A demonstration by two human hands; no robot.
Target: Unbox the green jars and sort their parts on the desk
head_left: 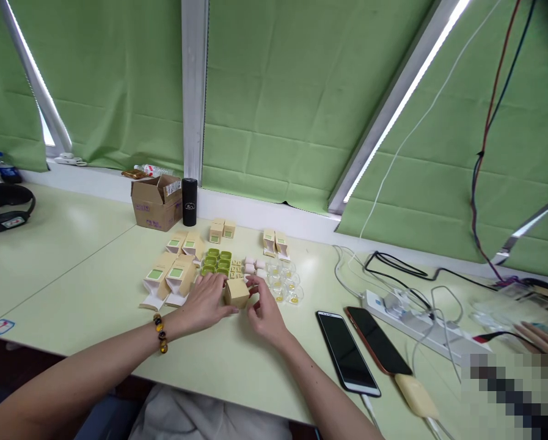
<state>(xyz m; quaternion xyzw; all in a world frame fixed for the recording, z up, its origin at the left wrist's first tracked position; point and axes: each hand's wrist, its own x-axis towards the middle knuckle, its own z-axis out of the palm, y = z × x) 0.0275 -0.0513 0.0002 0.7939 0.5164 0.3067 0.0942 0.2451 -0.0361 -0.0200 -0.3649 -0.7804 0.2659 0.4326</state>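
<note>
A small tan cardboard box [236, 292] rests on the pale green table [90, 269], and both hands grip it. My left hand [206, 300], with a bead bracelet on its wrist, closes on the box's left side. My right hand [265, 308] pinches its right side. Just behind the box lie green tray inserts [217, 261], small pink pieces [252, 264] and clear round cups with yellow centres [284, 282]. To the left stand several open tan boxes with green panels [171, 276].
A brown carton [156, 201] and a black cylinder [189, 201] stand near the window ledge. Two phones [360, 347] lie to the right, beside a white power strip [411, 318] and tangled cables. A black headset [3, 205] sits far left. Another person's fingers [542, 336] show at the far right.
</note>
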